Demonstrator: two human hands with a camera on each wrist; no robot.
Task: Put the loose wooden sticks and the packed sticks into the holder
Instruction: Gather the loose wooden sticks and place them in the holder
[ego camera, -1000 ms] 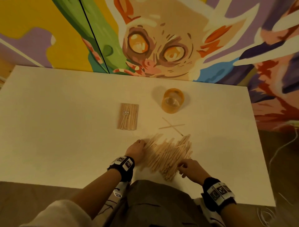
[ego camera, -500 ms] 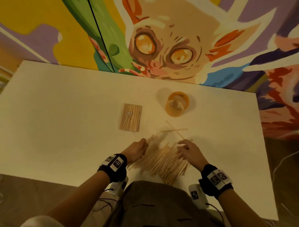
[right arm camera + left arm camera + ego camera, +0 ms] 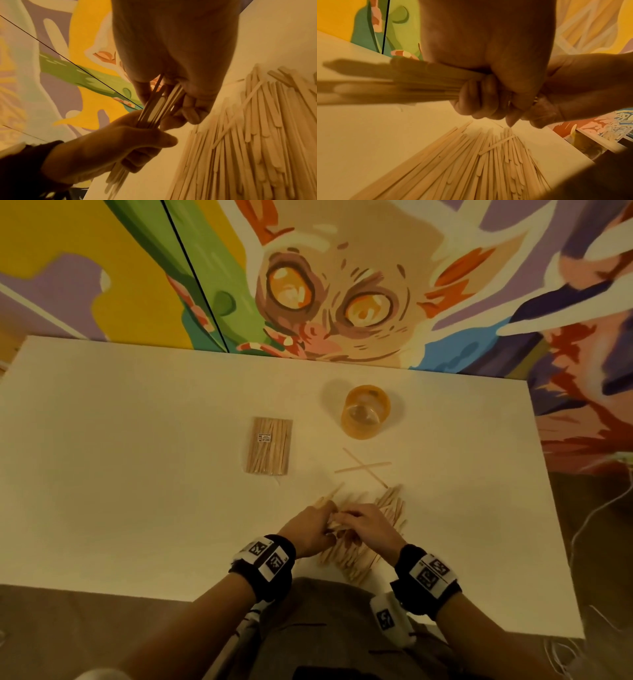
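A pile of loose wooden sticks (image 3: 387,518) lies near the table's front edge. Both hands meet just above its left part. My left hand (image 3: 310,525) grips a bundle of sticks (image 3: 385,83) in its fist. My right hand (image 3: 368,525) pinches the same bundle (image 3: 157,106) from the other side, touching the left hand (image 3: 111,146). The rest of the pile (image 3: 488,162) stays flat on the table. The packed sticks (image 3: 269,450) lie further back on the left. The orange holder (image 3: 365,416) stands upright at the back, apart from both hands.
Two single sticks (image 3: 363,469) lie crossed between the pile and the holder. The white table (image 3: 137,474) ends at a painted wall behind. Its right edge drops to a floor with cables (image 3: 596,515).
My right hand has moved left from the pile's right side to meet the left hand. Both now hold a gathered bundle of sticks lifted off the pile.
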